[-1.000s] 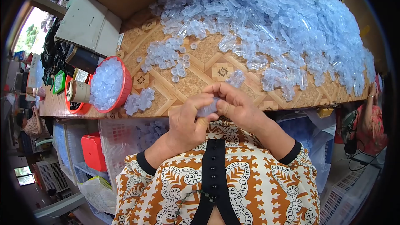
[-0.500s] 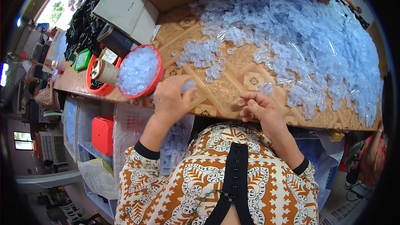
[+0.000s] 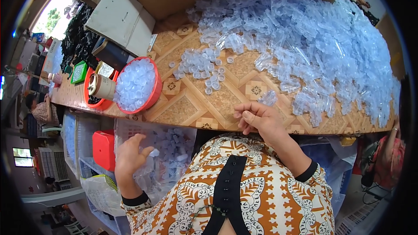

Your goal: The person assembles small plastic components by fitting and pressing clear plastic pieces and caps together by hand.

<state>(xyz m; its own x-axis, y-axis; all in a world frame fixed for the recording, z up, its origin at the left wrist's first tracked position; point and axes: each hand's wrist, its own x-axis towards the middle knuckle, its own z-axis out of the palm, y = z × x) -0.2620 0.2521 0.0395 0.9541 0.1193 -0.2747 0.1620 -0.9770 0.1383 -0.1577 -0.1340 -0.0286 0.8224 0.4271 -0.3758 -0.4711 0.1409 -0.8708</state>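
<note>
My left hand (image 3: 129,156) hovers over the white crate (image 3: 120,127) below the table's front edge, thumb and fingers apart. Just beside its fingertips is a small clear plastic piece (image 3: 154,152), apparently free of them. More clear pieces (image 3: 173,143) lie in the crate. My right hand (image 3: 262,123) is at the table's front edge, its fingers curled in toward the thumb; anything inside them is hidden. Past its knuckles rests a clear plastic part (image 3: 268,98). A loose group of small clear round caps (image 3: 198,64) sits on the patterned tabletop (image 3: 187,104).
A big heap of clear plastic parts (image 3: 300,35) covers the back and right. At left stand a red bowl of caps (image 3: 157,88), an orange basin (image 3: 88,98) with a beige cup (image 3: 102,86), a white box (image 3: 124,17) and black parts (image 3: 80,37). A red stool (image 3: 103,150) is below.
My left hand has moved from above the table, beside the bowl, down and left over the crate. A clear piece it held has come away from its fingers. My right hand stays nearly in place.
</note>
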